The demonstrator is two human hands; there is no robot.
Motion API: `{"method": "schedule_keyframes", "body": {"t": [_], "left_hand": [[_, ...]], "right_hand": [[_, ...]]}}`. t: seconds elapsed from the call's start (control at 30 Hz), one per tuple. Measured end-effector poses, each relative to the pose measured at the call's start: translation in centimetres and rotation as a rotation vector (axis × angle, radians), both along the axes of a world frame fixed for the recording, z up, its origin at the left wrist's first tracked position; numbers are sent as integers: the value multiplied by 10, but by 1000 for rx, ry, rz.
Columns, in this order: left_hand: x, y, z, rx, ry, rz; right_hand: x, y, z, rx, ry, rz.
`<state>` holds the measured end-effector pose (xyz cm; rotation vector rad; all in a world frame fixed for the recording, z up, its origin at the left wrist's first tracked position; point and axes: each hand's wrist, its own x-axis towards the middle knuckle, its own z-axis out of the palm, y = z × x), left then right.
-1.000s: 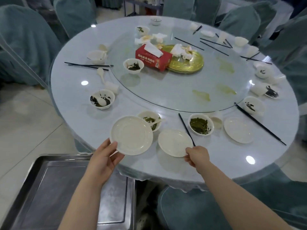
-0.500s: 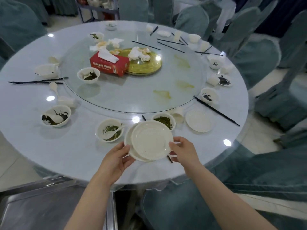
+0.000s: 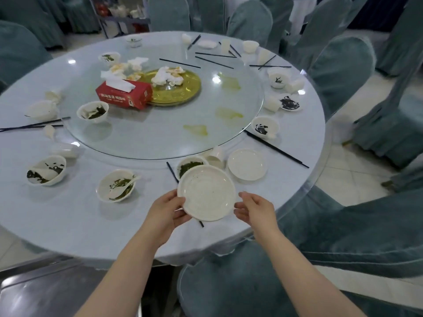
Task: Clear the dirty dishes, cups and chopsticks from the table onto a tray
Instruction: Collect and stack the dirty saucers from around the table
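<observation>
Head view: left hand [image 3: 168, 210] fingers pinch stacked round white plates [image 3: 206, 192] near tabletop [image 3: 68, 216] edge; right hand [image 3: 255, 208] open beside rim. Steel tray [image 3: 45, 291] lies near-left, closer to left hand.

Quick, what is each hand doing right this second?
Left hand: closed on the rim of the round white stacked plates.
Right hand: open, fingers beside the plates' right edge; contact cannot be told.

The surface [image 3: 68, 213] looks glossy, with a clear glass turntable [image 3: 148, 133] on it. Chairs [image 3: 251, 282] are fuzzy cloth, tray [image 3: 45, 294] is brushed metal.
</observation>
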<state>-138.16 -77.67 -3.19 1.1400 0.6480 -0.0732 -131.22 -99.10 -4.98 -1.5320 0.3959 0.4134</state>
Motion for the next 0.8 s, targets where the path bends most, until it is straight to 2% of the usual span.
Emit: {"method": "schedule_keyframes", "body": {"t": [0.17, 0.43, 0.57, 0.67, 0.8], "left_hand": [[4, -11, -6, 59, -3, 101], [-12, -13, -14, 45, 21, 222], [-26, -12, -18, 32, 20, 266], [-31, -15, -20, 23, 29, 294], [-41, -21, -18, 1, 19, 298]], "right_hand": [[55, -26, -33, -89, 102, 2], [139, -28, -73, -260, 149, -31], [148, -28, -76, -355, 132, -5], [139, -35, -67, -336, 150, 0], [100, -53, -48, -355, -38, -35]]}}
